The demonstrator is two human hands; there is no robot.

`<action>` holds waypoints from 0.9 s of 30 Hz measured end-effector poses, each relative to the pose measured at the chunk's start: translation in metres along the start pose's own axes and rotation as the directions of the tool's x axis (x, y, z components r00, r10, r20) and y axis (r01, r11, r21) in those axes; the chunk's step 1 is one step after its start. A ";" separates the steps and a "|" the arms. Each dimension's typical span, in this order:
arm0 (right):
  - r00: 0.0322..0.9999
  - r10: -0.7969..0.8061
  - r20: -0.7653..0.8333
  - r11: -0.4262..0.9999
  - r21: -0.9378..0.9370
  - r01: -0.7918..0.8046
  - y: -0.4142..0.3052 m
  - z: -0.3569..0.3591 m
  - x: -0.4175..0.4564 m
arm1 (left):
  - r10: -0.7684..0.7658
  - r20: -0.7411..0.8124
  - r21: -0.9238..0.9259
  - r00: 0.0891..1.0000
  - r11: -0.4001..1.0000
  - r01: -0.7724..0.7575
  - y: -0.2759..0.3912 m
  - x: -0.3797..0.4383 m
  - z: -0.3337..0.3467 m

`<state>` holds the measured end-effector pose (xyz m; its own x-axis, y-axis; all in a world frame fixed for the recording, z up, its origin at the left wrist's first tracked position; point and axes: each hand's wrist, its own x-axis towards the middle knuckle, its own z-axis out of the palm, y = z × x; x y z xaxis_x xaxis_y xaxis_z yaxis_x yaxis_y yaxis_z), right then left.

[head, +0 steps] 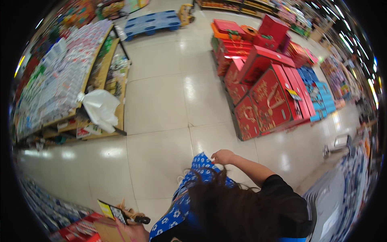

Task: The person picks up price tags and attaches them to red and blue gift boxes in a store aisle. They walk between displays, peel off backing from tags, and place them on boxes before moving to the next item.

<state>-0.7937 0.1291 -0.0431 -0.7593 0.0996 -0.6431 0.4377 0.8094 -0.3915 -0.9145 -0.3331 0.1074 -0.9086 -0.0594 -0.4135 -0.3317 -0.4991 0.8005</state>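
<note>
At the lower left, my left hand point(136, 232) grips a price sign point(112, 210) with yellow, black and white areas. A tan object point(129, 211) and a black piece point(142, 219) like a clip stick out beside the sign; their exact kind is unclear. Right next to this hand is a brown cardboard box point(107, 228); whether the hand also holds it cannot be told. My right hand point(223, 157) hangs in front of my body with fingers bent, close to the edge of a blue apron point(202, 163) with white flowers. Whether its fingertips touch the cloth is not clear.
Red gift boxes point(269, 99) stand stacked ahead on the right, with blue boxes point(323, 99) behind. On the left is a display shelf point(121, 103) of packaged goods with a white plastic bag point(102, 109) hanging at its corner. A blue pallet point(152, 22) lies farther off on the tiled floor point(157, 112).
</note>
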 end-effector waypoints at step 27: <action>-0.721 0.610 -0.329 0.370 0.923 -0.107 0.268 -0.223 -0.160 | -0.395 0.641 0.172 0.658 0.910 0.378 -0.173 0.180 0.448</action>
<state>-0.6623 0.4596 0.1019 0.6564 0.6117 0.4415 0.6879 -0.2451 -0.6832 -1.1343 0.1300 0.0889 -0.6297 0.7123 -0.3100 -0.6891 -0.3278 0.6463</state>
